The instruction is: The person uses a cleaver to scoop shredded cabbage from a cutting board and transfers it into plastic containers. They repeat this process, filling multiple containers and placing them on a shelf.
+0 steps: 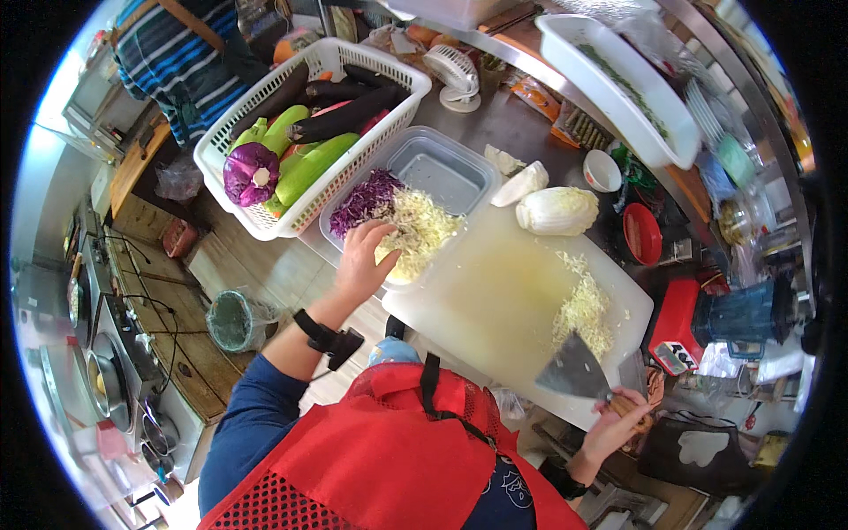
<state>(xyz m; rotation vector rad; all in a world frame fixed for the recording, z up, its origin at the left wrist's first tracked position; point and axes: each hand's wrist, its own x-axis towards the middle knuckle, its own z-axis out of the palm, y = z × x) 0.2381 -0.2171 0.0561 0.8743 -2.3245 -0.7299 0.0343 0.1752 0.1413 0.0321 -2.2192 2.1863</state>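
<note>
My left hand (363,257) is over the near-left side of a clear plastic container (427,162), thumb and fingers apart. Its fingertips touch the shredded pale cabbage (424,228), which lies beside shredded purple cabbage (366,202) in there. In my right hand (617,424) is the wooden handle of a broad-bladed metal scraper (575,371). The blade is low over the right part of a white cutting board (464,318), by a strip of shredded cabbage (584,308). A napa cabbage (558,211) and a cut piece of cabbage (522,184) sit at the board's far edge.
A white basket (285,228) of eggplants, green squash and a purple cabbage (252,173) stands beyond the container. A small fan (454,73), a white bowl (602,171), a red bowl (641,232) and a blender (735,318) line the counter. A lined bin (230,321) is on the floor.
</note>
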